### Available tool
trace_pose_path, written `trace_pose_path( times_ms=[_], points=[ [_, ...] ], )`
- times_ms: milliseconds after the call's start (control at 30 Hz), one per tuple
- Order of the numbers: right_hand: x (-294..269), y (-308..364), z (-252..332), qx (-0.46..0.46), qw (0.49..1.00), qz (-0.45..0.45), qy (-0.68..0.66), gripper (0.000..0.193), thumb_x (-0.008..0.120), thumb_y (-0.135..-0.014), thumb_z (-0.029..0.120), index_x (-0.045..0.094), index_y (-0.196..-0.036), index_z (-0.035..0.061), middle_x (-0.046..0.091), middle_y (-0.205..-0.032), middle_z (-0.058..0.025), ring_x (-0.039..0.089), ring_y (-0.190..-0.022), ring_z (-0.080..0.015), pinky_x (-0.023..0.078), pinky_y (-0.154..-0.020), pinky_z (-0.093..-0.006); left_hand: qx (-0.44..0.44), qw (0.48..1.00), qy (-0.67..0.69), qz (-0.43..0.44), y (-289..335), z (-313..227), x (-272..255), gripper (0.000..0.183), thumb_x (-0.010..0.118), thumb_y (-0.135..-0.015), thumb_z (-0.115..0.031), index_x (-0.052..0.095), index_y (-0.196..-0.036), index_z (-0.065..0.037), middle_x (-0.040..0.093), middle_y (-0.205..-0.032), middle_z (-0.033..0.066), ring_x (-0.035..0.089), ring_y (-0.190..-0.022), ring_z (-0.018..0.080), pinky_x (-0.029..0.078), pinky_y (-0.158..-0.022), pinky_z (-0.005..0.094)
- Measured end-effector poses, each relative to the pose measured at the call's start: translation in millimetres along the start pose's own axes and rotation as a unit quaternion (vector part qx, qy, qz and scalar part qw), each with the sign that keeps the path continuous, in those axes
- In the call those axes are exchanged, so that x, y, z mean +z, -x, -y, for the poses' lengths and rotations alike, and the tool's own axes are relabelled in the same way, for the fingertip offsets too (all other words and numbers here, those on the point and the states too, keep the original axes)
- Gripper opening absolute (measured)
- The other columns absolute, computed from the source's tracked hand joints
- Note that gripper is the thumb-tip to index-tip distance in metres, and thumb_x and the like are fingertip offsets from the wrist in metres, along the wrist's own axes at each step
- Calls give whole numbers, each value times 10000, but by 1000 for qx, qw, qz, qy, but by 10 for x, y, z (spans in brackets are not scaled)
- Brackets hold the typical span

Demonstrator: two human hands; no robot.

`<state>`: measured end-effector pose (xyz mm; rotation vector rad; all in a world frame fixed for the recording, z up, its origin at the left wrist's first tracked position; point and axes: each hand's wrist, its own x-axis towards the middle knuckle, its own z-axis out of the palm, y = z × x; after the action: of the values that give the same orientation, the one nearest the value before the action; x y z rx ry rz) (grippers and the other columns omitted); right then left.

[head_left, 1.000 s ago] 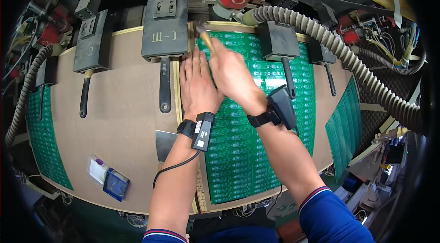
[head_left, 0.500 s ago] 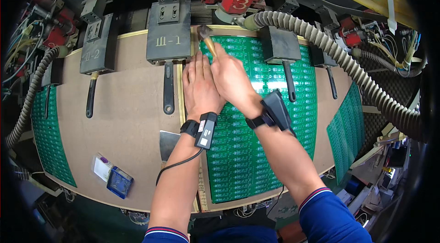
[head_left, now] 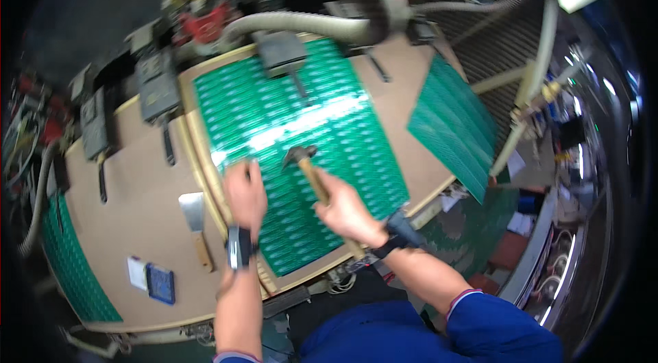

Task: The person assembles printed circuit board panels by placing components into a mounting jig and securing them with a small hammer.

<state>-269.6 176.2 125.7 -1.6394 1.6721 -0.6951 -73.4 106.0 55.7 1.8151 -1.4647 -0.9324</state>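
Observation:
My right hand grips a claw hammer by its wooden handle. The dark hammer head is raised over a large green circuit board panel. At the panel's left edge, beside the wooden strip, is my left hand, its fingers curled closed. Motion blur hides whatever may be between those fingers. A scraper with a wide metal blade and a wooden handle lies on the brown board left of my left hand. Nearer the front left is a small blue box with its pale lid beside it.
Dark clamping blocks with handles stand along the board's back edge, one over the panel. A ribbed grey hose crosses behind. Other green panels lie far left and right. The brown board's front edge runs before me.
The view has swung right. Both hands have drawn back toward me from the panel's far left corner. My left hand has gone from flat to curled, and the scraper is uncovered.

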Motion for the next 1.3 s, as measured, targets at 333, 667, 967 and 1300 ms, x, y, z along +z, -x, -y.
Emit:
trace_pose_path(
  times_ms=[333, 667, 967, 1300],
  points=[
    [-1023, 1196, -914, 53, 989, 130, -48, 388, 679, -913, 191, 648, -1231, -28, 687, -1147, -211, 691, -1017, -310, 549, -888, -402, -242, 901, 352, 75, 1703, 92, 576, 154, 634, -1006, -192, 574, -933, -70, 593, -715, 27, 577, -567, 117, 492, -507, 258],
    [-4024, 2481, -4764, 357, 853, -371, 86, 267, 615, -959, 107, 620, -1195, -16, 703, -965, -100, 653, -779, -163, 510, -647, -286, -45, 977, 7, -207, 2255, 74, 499, 202, 650, -983, -155, 597, -1119, -16, 574, -831, 27, 524, -705, 101, 423, -597, 257],
    [-4510, 2462, -5226, 355, 765, -279, -459, 183, 582, -1027, 198, 654, -1087, 42, 669, -887, -28, 621, -713, -119, 489, -598, -276, -219, 941, 115, 233, 3566, -1383, 2333, 224, 709, -938, -96, 647, -1123, 15, 698, -954, 89, 664, -829, 145, 541, -754, 273],
    [-4403, 2675, -4392, 349, 728, 57, -587, 290, 692, -967, 288, 671, -1111, 38, 695, -904, -45, 666, -719, -166, 585, -685, -334, -158, 936, 79, 303, 3855, -2142, 2877, 220, 660, -982, -118, 637, -1145, 29, 682, -978, 64, 642, -900, 139, 503, -822, 272]
  ],
)
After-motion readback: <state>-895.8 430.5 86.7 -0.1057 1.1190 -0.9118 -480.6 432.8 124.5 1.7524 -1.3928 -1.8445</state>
